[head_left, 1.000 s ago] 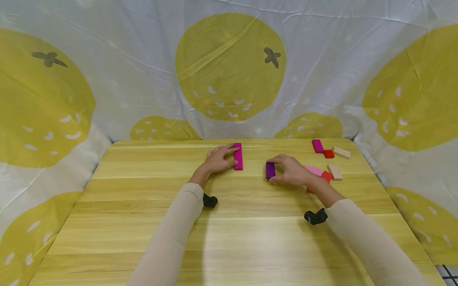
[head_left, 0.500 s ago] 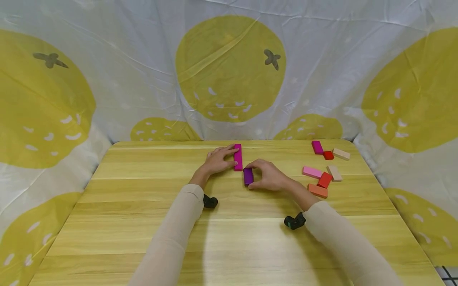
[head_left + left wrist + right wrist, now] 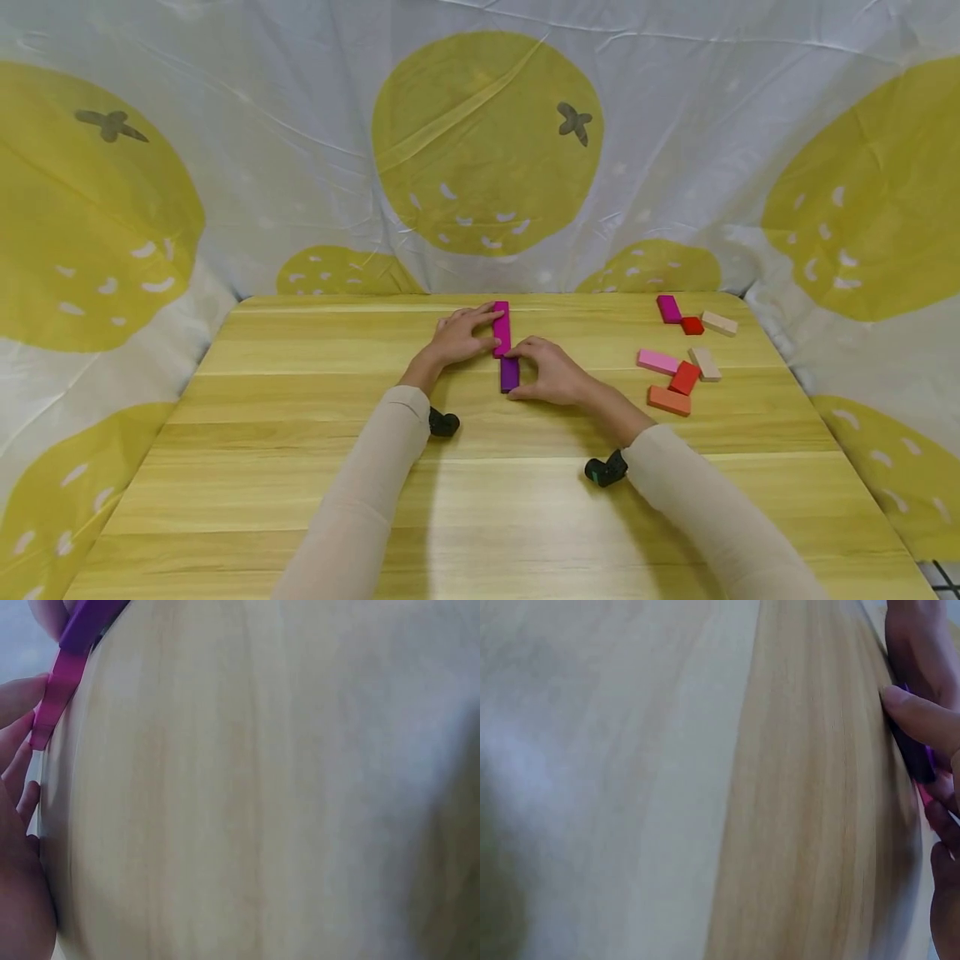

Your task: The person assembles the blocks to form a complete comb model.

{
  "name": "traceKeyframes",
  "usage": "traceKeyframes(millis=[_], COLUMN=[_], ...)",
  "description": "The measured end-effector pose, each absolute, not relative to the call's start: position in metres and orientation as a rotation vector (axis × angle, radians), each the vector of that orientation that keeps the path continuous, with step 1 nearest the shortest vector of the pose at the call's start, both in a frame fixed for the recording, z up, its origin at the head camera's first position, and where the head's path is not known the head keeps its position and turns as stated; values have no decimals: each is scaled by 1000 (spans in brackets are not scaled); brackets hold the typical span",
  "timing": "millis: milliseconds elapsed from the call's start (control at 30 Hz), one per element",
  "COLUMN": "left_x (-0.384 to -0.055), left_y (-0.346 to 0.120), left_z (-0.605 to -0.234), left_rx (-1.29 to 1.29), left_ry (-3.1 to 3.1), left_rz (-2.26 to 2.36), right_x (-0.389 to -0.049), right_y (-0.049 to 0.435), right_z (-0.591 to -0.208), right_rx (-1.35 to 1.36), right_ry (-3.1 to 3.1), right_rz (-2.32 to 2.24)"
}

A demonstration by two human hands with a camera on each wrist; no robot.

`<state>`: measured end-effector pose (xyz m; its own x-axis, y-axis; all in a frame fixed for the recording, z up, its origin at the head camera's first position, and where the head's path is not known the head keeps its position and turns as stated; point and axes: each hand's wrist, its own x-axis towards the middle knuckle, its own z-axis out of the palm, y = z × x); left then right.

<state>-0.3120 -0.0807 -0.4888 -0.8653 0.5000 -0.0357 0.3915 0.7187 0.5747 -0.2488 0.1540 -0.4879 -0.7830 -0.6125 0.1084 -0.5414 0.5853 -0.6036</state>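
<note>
In the head view my right hand [image 3: 553, 372] pinches a dark purple wooden block [image 3: 510, 376] between thumb and fingers, one at each end. The block lies on the table, its far end against or very near a long magenta piece [image 3: 502, 329], roughly in line with it. I cannot tell whether the magenta piece is one block or two end to end. My left hand [image 3: 459, 335] rests against its left side and top, with fairly straight, spread fingers and thumb. The left wrist view shows the magenta piece [image 3: 61, 686] and the purple block [image 3: 88, 622] meeting.
To the right lie a pink block [image 3: 658, 362], a red block [image 3: 684, 377], an orange block [image 3: 669, 401] and a plain wood block [image 3: 705, 364]. Farther back are another magenta block [image 3: 669, 309], a small red block [image 3: 692, 326] and a pale block [image 3: 719, 323]. A patterned cloth [image 3: 487, 167] hangs behind.
My right hand has carried the purple block leftward from near the loose blocks to the near end of the magenta piece. The left hand has stayed in place on that piece.
</note>
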Motion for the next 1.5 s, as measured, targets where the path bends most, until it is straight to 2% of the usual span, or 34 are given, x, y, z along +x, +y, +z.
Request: traceKeyframes(millis=[367,1500], left_x=[-312,-314], left_y=[-80,-81], left_z=[-489,-490], left_rx=[694,681], left_ry=[2721,2718], left_rz=[872,859], right_x=[-246,-249], right_y=[168,159], right_z=[-491,-490], right_rx=[-949,-992], right_ry=[2700,2703], right_rz=[-1053,-990])
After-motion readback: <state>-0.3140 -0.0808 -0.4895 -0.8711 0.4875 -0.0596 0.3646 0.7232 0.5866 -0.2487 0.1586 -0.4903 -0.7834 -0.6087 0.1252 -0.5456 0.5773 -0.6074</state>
